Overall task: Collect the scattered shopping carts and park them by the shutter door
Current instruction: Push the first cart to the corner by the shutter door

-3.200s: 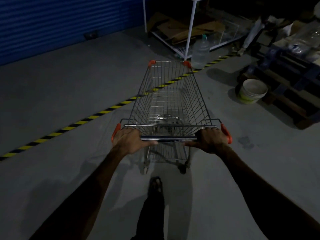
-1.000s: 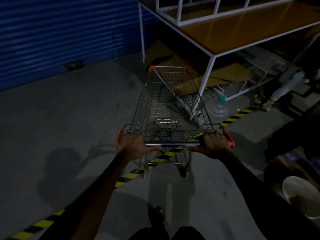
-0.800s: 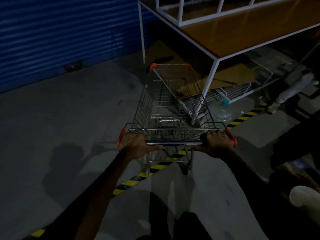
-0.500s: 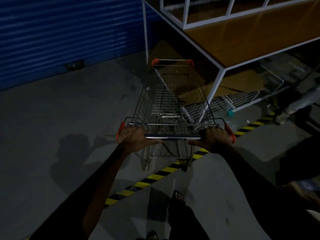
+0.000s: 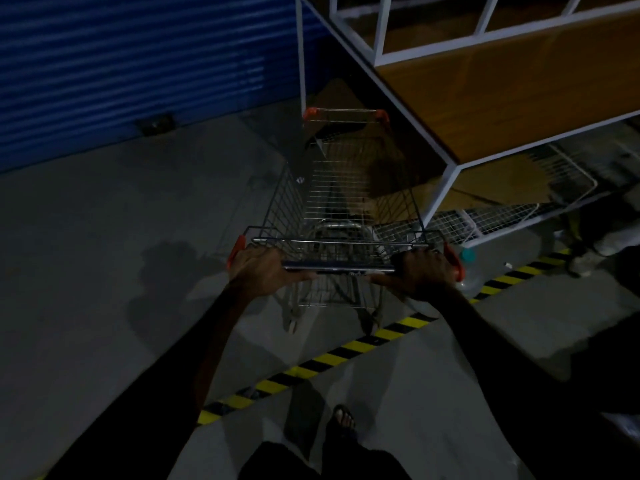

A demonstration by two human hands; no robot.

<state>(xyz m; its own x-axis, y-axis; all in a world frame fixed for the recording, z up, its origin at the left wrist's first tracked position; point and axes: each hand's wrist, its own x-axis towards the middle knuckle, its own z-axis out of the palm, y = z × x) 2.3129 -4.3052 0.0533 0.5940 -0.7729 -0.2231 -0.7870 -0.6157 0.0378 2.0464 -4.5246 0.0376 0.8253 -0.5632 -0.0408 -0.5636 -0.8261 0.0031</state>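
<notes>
1. Both of the person's hands are wrapped round the handle bar (image 5: pixel 337 268) of the shopping cart (image 5: pixel 346 202): left hand (image 5: pixel 265 271) near the left orange end cap, right hand (image 5: pixel 424 271) near the right one, fingers curled over the bar
2. The cart stands on the concrete, nose towards the corner where the blue shutter door (image 5: pixel 138 64) meets a white-framed table (image 5: pixel 502 81); its rear wheels sit just past the yellow-and-black floor stripe (image 5: pixel 311 368)
3. The worry, to my eye, is the right side: the basket runs close beside the table leg (image 5: pixel 443 192), so a straight push could clip it
4. A water bottle (image 5: pixel 467 268) sits just beside the right hand, low down, easy to catch with a wheel
5. It's dim here, so gaps are hard to judge
</notes>
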